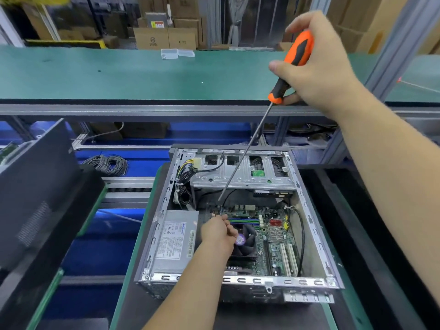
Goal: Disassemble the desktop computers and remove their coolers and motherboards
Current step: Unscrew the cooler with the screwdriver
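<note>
An open desktop case (309,206) lies on its side before me. Inside, the green motherboard (276,236) carries a black cooler fan (247,241) with a purple sticker. My left hand (219,232) reaches into the case, fingers curled beside the fan near the memory slots; whether it holds anything I cannot see. My right hand (319,67) is raised high and grips the orange-and-black handle of a long screwdriver (291,65). Its shaft slants down to a tip near the motherboard's upper left corner.
A grey power supply (173,241) fills the case's left side, with a metal drive cage (242,172) at the back. A black case panel (38,186) stands at left. Coiled cable (107,164) lies behind. A green conveyor belt (142,75) crosses the far side.
</note>
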Demonstrator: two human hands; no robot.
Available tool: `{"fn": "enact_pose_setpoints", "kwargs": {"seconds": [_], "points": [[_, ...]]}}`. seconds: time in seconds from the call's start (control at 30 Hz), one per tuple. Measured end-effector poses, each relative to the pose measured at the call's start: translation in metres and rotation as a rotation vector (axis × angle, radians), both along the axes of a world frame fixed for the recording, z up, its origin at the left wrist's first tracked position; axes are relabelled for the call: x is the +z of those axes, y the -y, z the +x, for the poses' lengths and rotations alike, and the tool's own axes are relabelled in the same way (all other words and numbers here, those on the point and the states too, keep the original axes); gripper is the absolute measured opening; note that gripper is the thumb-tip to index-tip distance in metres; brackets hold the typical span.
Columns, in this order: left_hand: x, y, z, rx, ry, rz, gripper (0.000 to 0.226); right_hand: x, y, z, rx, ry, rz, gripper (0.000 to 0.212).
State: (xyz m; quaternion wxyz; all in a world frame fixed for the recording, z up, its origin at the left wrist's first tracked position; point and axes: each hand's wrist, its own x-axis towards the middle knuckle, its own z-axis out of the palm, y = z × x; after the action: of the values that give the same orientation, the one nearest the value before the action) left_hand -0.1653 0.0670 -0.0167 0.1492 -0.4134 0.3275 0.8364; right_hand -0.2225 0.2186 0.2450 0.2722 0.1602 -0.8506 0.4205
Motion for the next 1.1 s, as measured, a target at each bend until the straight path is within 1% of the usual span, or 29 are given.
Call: {"fn": "enact_pose_setpoints", "kwargs": {"seconds": [0.07,0.13,0.17,0.2,0.27,0.3,0.33,0.37,0.5,0.57,0.6,0.63,0.67,0.7,0.73,0.77,0.8,0.83,0.87,0.9,1.0,1.1], "points": [[0.015,0.005,0.003,-0.048,-0.053,-0.103,0.032,-0.001,0.002,0.004,-0.024,-0.018,0.039,0.044],[0.034,0.019,0.005,-0.111,-0.147,-0.211,0.031,-0.005,0.006,0.009,-0.005,-0.021,-0.039,0.036],[0.042,0.028,0.005,-0.123,-0.2,-0.308,0.028,-0.006,0.009,0.012,0.017,-0.028,-0.097,0.033],[0.05,0.039,0.005,-0.147,-0.25,-0.474,0.027,-0.006,0.012,0.014,0.029,-0.044,-0.14,0.031],[0.06,0.058,0.004,-0.233,-0.324,-0.948,0.029,-0.006,0.017,0.019,0.027,-0.099,-0.17,0.031],[0.062,0.066,0.001,-0.246,-0.37,-1.125,0.032,-0.005,0.019,0.02,0.019,-0.133,-0.179,0.03],[0.063,0.072,-0.001,-0.243,-0.417,-1.219,0.036,-0.004,0.021,0.021,0.016,-0.157,-0.188,0.029],[0.064,0.078,-0.005,-0.238,-0.459,-1.286,0.04,-0.004,0.022,0.021,0.018,-0.167,-0.195,0.027],[0.056,0.093,-0.019,-0.282,-0.499,-1.475,0.047,-0.003,0.022,0.019,-0.049,-0.201,-0.184,0.03],[0.047,0.095,-0.016,-0.341,-0.519,-1.58,0.047,-0.001,0.02,0.018,-0.09,-0.241,-0.131,0.028],[0.043,0.092,-0.011,-0.357,-0.532,-1.599,0.046,-0.001,0.019,0.017,-0.118,-0.258,-0.084,0.028],[0.042,0.085,-0.007,-0.355,-0.537,-1.554,0.045,-0.001,0.017,0.016,-0.14,-0.271,-0.029,0.029],[0.041,0.076,-0.006,-0.314,-0.533,-1.43,0.042,-0.002,0.015,0.016,-0.141,-0.272,0.022,0.029],[0.042,0.066,-0.006,-0.235,-0.501,-1.177,0.038,-0.005,0.014,0.016,-0.121,-0.257,0.067,0.033],[0.044,0.055,-0.008,-0.154,-0.442,-0.853,0.033,-0.01,0.013,0.016,-0.094,-0.233,0.117,0.038],[0.045,0.045,-0.01,-0.114,-0.37,-0.524,0.028,-0.016,0.011,0.015,-0.08,-0.213,0.174,0.04],[0.045,0.036,-0.01,-0.114,-0.306,-0.264,0.024,-0.024,0.009,0.016,-0.081,-0.202,0.223,0.04],[0.044,0.03,-0.009,-0.139,-0.254,-0.1,0.023,-0.032,0.006,0.015,-0.085,-0.189,0.253,0.039],[0.041,0.024,-0.008,-0.169,-0.218,-0.008,0.023,-0.042,0.003,0.015,-0.089,-0.173,0.266,0.038],[0.038,0.02,-0.006,-0.189,-0.196,0.04,0.024,-0.051,-0.001,0.015,-0.094,-0.154,0.268,0.037],[0.025,0.014,-0.004,-0.133,-0.144,0.141,0.025,-0.077,-0.009,0.017,-0.093,-0.099,0.272,0.035],[0.014,0.008,-0.003,-0.056,-0.083,0.168,0.033,-0.096,-0.016,0.019,-0.098,-0.065,0.269,0.035]]}}
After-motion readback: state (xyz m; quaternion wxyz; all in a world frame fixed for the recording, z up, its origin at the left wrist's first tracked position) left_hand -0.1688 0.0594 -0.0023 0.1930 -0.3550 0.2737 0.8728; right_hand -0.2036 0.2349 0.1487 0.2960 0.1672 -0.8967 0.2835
